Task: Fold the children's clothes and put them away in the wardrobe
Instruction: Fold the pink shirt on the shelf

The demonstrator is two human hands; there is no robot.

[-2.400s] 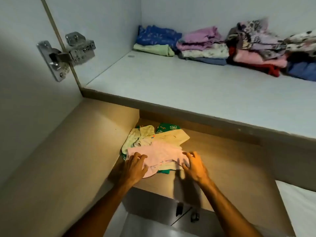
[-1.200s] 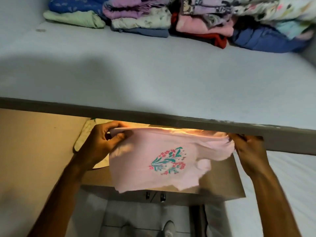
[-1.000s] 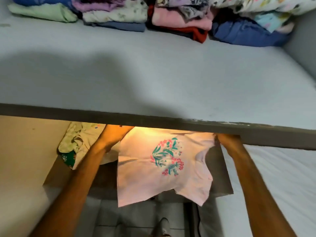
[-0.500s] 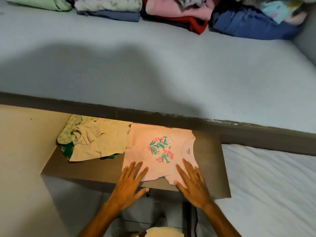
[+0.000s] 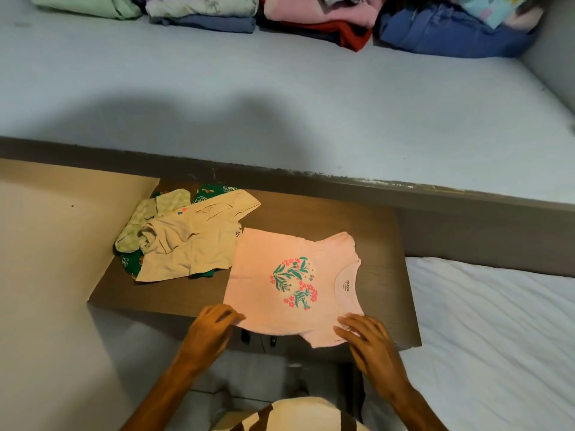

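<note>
A small pink T-shirt (image 5: 280, 293) with a flower print lies spread flat on a brown wooden surface (image 5: 314, 219), its neck to the right. My left hand (image 5: 211, 325) pinches the shirt's near-left hem corner. My right hand (image 5: 367, 337) rests on the near sleeve at the right, fingers spread and curled onto the cloth. To the left lies a loose pile of unfolded clothes (image 5: 186, 241): beige, pale green and dark green pieces. The wardrobe shelf (image 5: 280, 104) above holds folded clothes (image 5: 311, 17) along its back.
The shelf's dark front edge (image 5: 311, 178) overhangs the wooden surface. A beige side panel (image 5: 49, 244) stands at the left. A bed with a white sheet (image 5: 497, 337) is at the right. The shelf's front part is bare.
The pink shirt, held up by both hands a second ago, now lies flat. My hands have slid back to its near edge; the left one has closed on the hem.
</note>
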